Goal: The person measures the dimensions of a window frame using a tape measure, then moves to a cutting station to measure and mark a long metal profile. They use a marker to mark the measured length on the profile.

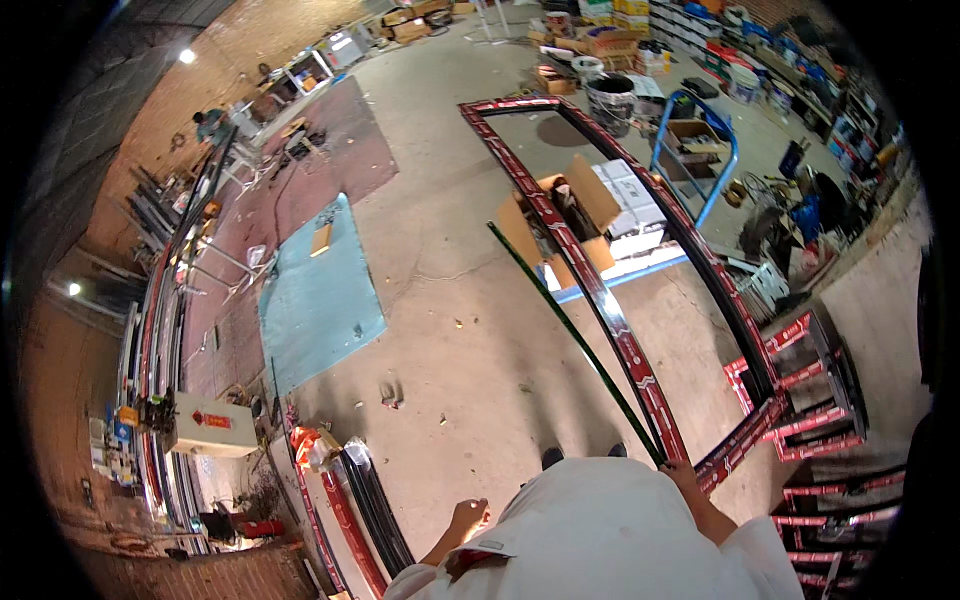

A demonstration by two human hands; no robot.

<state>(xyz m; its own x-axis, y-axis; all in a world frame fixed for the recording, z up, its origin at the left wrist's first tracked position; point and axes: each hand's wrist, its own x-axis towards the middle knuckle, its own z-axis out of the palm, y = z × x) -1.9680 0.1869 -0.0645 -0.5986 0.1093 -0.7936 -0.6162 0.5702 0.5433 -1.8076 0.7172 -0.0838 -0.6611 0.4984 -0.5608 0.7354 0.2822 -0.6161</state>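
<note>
My right hand (681, 476) is closed round the near end of a long, thin, dark green strip (578, 340). The strip slants away from me to the left, along the outside of a large rectangular frame (625, 340). That frame is dark and covered in red-and-white protective film; its near corner lies beside my right hand. My left hand (467, 519) is at my left side in front of my white clothing, its fingers curled together. What they hold, if anything, is too small to make out.
Inside the frame's outline, an open cardboard box (575, 215) and white cartons (630, 200) sit on a blue trolley (725, 150). Shorter film-wrapped frames (815, 420) are stacked at right. Long profiles (350, 525) lie near left, beyond them a blue sheet (325, 290). Another person (212, 125) is far left.
</note>
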